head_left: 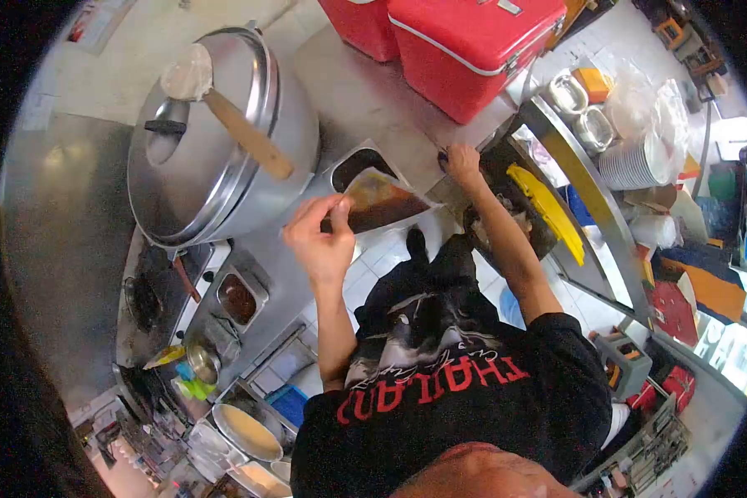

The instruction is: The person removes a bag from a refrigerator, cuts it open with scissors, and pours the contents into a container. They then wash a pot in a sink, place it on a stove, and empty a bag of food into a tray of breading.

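My left hand (322, 236) is raised over the front edge of the steel counter, its fingers pinched at the near corner of a clear plastic bag (382, 202) with brown contents. The bag hangs slanted, partly in front of a steel pan (363, 156) set in the counter that holds something dark. My right hand (461, 163) is at the right end of the counter, fingers curled around a small dark object that I cannot make out. Left of my hands stands a big lidded steel pot (216, 141), and a wooden-handled ladle (253, 137) lies across its lid.
Red cooler boxes (473, 50) stand at the back of the counter. To the right are a yellow cloth (548, 207), stacked white bowls (631, 162) and foil containers (593, 129). A steel tray of dark red food (237, 299) and a frying pan (144, 304) are at lower left.
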### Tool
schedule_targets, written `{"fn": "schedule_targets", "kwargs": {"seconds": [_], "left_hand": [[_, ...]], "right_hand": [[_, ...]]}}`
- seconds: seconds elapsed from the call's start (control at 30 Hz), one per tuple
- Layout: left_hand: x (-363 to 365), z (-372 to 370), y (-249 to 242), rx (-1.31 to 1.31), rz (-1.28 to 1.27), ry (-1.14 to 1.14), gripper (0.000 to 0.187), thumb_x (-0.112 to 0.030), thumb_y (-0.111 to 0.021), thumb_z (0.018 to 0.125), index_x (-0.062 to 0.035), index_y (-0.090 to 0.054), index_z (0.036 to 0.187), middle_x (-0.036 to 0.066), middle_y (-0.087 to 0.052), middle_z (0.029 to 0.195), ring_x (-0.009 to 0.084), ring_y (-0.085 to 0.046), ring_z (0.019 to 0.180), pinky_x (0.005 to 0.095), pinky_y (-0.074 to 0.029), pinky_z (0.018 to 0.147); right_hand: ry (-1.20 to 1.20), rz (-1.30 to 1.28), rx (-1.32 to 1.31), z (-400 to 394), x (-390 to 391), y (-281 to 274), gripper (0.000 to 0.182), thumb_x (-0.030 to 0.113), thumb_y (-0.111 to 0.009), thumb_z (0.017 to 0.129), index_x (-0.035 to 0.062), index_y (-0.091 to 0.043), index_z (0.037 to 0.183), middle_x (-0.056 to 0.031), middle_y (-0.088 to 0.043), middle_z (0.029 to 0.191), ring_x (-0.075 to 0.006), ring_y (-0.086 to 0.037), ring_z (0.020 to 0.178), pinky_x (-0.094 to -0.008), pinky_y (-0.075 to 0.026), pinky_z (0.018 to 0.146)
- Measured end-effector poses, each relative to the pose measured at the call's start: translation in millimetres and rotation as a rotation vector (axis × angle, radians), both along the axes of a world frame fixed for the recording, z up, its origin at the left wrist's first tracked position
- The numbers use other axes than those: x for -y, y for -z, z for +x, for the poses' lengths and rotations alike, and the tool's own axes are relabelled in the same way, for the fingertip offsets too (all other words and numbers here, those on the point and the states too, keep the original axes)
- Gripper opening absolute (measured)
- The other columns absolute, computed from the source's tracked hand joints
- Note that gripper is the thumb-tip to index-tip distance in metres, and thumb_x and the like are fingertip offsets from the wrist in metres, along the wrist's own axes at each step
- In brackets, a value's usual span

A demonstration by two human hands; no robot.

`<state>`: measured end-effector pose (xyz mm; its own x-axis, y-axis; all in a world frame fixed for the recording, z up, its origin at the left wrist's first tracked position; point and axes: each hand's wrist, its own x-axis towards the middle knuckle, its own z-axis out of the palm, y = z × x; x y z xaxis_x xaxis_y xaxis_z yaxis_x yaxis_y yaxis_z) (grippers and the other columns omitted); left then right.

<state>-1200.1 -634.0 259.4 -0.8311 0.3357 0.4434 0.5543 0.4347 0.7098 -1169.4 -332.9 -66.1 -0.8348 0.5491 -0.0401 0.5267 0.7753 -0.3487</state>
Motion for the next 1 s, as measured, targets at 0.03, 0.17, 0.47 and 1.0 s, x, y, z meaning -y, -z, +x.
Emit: {"fn": "schedule_targets", "kwargs": {"seconds": [0.03,0.17,0.47,1.0], "left_hand": [[-7,-1,-3,0.012,0.051,-0.002,0.003,-0.001,-0.068,0.075,-0.0003,-0.068,0.077,0.01,-0.066,0.07,0.022,-0.061,0.06,0.0312,-0.046,0.058],[-27,-6,-1,0.097,0.139,0.078,0.003,0.001,-0.068,0.075,-0.0006,-0.069,0.078,0.01,-0.066,0.07,0.0199,-0.062,0.062,0.0286,-0.046,0.06],[-88,-5,-19,0.056,0.209,0.342,0.004,0.0,-0.069,0.075,0.0006,-0.069,0.079,0.01,-0.067,0.071,0.0195,-0.062,0.063,0.0291,-0.047,0.062],[-189,59,-1,0.132,0.229,0.864,0.008,0.003,-0.07,0.071,-0.0016,-0.07,0.078,0.01,-0.065,0.069,0.019,-0.061,0.061,0.0278,-0.045,0.056]], "right_hand": [[0.012,0.002,0.024,0,-3,3,0.011,0.011,-0.064,0.071,0.0015,-0.066,0.075,-0.0235,-0.065,0.079,-0.0415,-0.065,0.078,-0.0471,-0.053,0.069],[-0.014,-0.115,-0.004,33,-4,-14,0.025,0.021,-0.073,0.066,-0.0012,-0.067,0.076,-0.0251,-0.066,0.08,-0.0415,-0.066,0.075,-0.0466,-0.053,0.066],[0.305,-1.483,-0.394,228,64,-53,0.019,0.018,-0.074,0.077,0.0022,-0.066,0.084,-0.005,-0.066,0.083,-0.0108,-0.058,0.078,-0.0274,-0.046,0.072],[0.198,-0.069,-0.282,307,31,-380,0.082,0.06,-0.085,0.047,0.0031,-0.044,0.09,-0.0115,-0.056,0.081,-0.0302,-0.055,0.073,-0.0393,-0.04,0.063]]}}
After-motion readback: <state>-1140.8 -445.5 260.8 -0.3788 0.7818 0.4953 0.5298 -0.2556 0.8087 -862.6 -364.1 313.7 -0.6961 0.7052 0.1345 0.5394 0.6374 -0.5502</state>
